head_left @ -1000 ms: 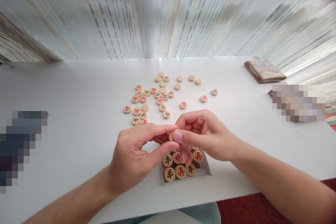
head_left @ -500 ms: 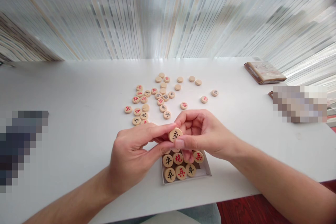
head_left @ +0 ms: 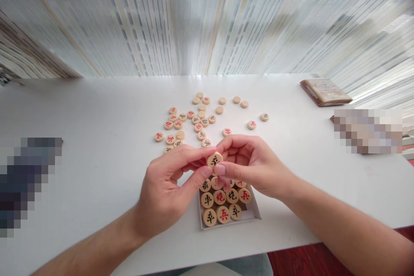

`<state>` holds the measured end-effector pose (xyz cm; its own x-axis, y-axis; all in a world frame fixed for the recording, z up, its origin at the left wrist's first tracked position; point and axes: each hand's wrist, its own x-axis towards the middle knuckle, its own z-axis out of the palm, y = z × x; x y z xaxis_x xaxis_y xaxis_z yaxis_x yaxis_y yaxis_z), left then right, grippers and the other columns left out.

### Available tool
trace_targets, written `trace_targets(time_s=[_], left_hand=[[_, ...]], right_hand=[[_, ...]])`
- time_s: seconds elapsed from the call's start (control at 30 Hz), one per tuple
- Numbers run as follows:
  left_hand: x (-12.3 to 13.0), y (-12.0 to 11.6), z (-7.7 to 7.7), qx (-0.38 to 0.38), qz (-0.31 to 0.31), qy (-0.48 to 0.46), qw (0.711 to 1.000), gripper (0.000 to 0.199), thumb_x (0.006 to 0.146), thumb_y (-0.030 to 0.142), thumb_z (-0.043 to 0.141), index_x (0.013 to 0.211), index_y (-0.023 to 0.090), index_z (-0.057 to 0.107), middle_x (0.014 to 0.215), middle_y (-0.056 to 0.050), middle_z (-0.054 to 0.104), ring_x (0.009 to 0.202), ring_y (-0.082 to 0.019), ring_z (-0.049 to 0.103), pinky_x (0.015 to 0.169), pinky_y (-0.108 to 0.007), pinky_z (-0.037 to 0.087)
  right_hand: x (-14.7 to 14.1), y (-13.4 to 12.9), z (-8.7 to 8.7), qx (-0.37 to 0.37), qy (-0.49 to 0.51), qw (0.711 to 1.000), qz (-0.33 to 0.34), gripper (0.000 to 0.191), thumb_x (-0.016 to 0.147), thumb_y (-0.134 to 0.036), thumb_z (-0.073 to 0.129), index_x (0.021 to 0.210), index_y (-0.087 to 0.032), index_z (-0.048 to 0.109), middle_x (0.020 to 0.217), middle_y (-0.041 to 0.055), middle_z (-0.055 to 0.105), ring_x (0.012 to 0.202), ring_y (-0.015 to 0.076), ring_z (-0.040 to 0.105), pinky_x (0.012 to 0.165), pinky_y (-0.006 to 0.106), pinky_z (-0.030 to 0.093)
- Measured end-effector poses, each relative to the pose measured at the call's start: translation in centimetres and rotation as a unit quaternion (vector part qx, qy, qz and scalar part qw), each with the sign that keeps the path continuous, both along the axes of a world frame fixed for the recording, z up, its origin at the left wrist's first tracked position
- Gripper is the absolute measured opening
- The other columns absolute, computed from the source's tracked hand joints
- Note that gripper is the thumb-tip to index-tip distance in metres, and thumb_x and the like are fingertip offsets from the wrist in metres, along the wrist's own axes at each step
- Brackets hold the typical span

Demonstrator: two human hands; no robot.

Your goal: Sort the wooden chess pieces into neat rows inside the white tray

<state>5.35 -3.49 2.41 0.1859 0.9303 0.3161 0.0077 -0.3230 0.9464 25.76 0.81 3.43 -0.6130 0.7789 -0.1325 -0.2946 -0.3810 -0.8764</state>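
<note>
A round wooden Chinese chess piece with a black character is pinched between both hands, its face turned up toward me. My left hand grips its left side with thumb and forefinger. From the right, my right hand holds it by thumb and fingers, the other fingers curled. Just below them stands a shallow open box with rows of pieces in red and black, such as a red-marked chess piece. A gap shows at the box's front right corner. The hands hide the box's far part.
Many loose chess pieces lie scattered behind the hands, some blank side up. A flat brown box lies at the back right, near a blurred-out item. Another blurred dark item is at the left. A striped curtain hangs behind the white table.
Both hands have risen slightly with the chess piece, showing more of the box's pieces. The left thumb has shifted on the piece's lower edge. The view has tilted a little.
</note>
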Motion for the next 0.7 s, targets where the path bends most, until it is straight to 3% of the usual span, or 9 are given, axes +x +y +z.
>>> trace_targets(time_s=[0.2, 0.5, 0.57, 0.7], left_hand=[[0.06, 0.05, -0.08, -0.019, -0.003, -0.022, 1.000, 0.035, 0.098, 0.010, 0.074, 0.124, 0.032, 0.081, 0.106, -0.003, 0.078, 0.093, -0.017, 0.079, 0.087, -0.029, 0.069], [0.07, 0.34, 0.01, 0.022, 0.033, 0.001, 0.999, 0.038, 0.093, 0.007, 0.078, 0.120, 0.033, 0.084, 0.106, -0.001, 0.080, 0.097, -0.014, 0.074, 0.086, -0.023, 0.064], [0.07, 0.31, 0.07, 0.019, 0.047, 0.018, 0.999, 0.038, 0.095, 0.007, 0.077, 0.120, 0.034, 0.084, 0.108, 0.001, 0.082, 0.097, -0.013, 0.076, 0.089, -0.022, 0.064], [-0.03, 0.19, 0.17, 0.026, 0.069, 0.039, 0.996, 0.032, 0.096, 0.009, 0.076, 0.115, 0.033, 0.085, 0.105, 0.002, 0.084, 0.095, -0.011, 0.078, 0.090, -0.018, 0.064]], right_hand=[[-0.05, -0.13, -0.01, 0.079, -0.014, 0.997, -0.020, 0.016, 0.087, -0.021, 0.089, 0.102, -0.017, 0.083, 0.076, 0.0021, 0.078, 0.062, 0.0114, 0.073, 0.058, 0.020, 0.063], [0.21, -0.40, -0.57, 0.178, -0.069, 0.979, -0.077, 0.023, 0.092, -0.025, 0.085, 0.114, -0.021, 0.086, 0.089, 0.0063, 0.081, 0.064, 0.0137, 0.073, 0.058, 0.024, 0.063], [0.17, -0.45, -0.65, 0.240, -0.091, 0.960, -0.110, 0.021, 0.090, -0.022, 0.086, 0.112, -0.022, 0.086, 0.089, 0.0065, 0.082, 0.068, 0.0152, 0.074, 0.060, 0.024, 0.063], [0.08, -0.49, -0.45, 0.392, -0.147, 0.894, -0.159, 0.015, 0.087, -0.020, 0.088, 0.102, -0.022, 0.087, 0.086, 0.0073, 0.081, 0.069, 0.0170, 0.073, 0.060, 0.027, 0.061]])
